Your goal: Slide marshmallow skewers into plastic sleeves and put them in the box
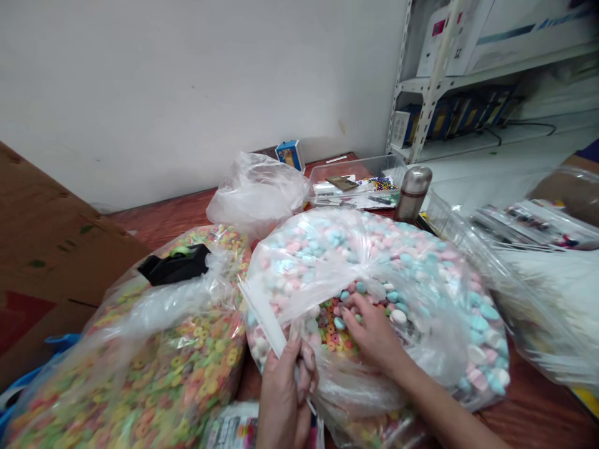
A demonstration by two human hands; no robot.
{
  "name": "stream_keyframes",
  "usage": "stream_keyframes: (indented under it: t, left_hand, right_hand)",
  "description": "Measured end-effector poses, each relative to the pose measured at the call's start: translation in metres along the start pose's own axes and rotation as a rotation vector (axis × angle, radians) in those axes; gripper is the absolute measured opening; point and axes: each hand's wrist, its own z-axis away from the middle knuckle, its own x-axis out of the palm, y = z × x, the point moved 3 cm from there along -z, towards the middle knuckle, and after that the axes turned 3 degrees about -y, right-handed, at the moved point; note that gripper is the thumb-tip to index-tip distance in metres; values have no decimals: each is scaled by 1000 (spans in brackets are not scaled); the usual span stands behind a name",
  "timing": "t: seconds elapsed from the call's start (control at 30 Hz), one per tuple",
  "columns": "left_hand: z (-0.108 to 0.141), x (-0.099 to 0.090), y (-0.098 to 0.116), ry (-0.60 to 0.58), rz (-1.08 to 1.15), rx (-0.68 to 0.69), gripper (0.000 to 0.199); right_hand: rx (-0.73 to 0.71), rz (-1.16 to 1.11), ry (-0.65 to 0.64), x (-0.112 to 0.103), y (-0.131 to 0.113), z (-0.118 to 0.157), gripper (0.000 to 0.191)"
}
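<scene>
Left hand (285,399) is nearly closed, pinching the white zip strip (264,319) at the mouth of a big clear bag (374,249) full of pastel candy pieces. Right hand (374,330) is inside the bag mouth, fingers part curled among the candy, just beside a patch of coloured cereal rings (333,330). Can't tell if it has hold of any pieces. Bag lies flat on a red-brown table (140,227). To its left: a second bag of cereal rings (140,355), with a black tape dispenser (175,263) on top. Behind: crumpled plastic bag (255,190), clear plastic tub (355,181), steel flask (412,193). Cardboard sheet (47,249) at far left.
</scene>
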Motion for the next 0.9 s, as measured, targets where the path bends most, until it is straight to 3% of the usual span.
stream_keyframes:
  t: [0.13, 0.23, 0.37, 0.5, 0.7, 0.8, 0.9]
  left_hand:
    - [-1, 0, 0, -3, -5, 1, 28]
    - [-2, 1, -1, 0, -5, 5, 31]
    - [-4, 1, -2, 13, 2, -7, 29]
    - [-5, -1, -3, 10, -16, -12, 30]
    - [-4, 2, -2, 13, -13, -27, 28]
    - [-4, 2, -3, 22, -4, -49, 29]
    - [-3, 2, -3, 23, -6, -57, 33]
  right_hand:
    - [11, -177, -100, -18, 12, 22, 40]
    - [21, -189, -126, -23, 22, 27, 47]
    - [7, -28, -128, -13, 21, 10, 30]
    - [-19, 142, -166, 3, 0, 5, 21]
    - [-174, 248, -378, 15, -31, 53, 27]
    - [-184, 286, -407, 10, -30, 72, 33]
    - [-134, 317, -405, -1, -20, 73, 26]
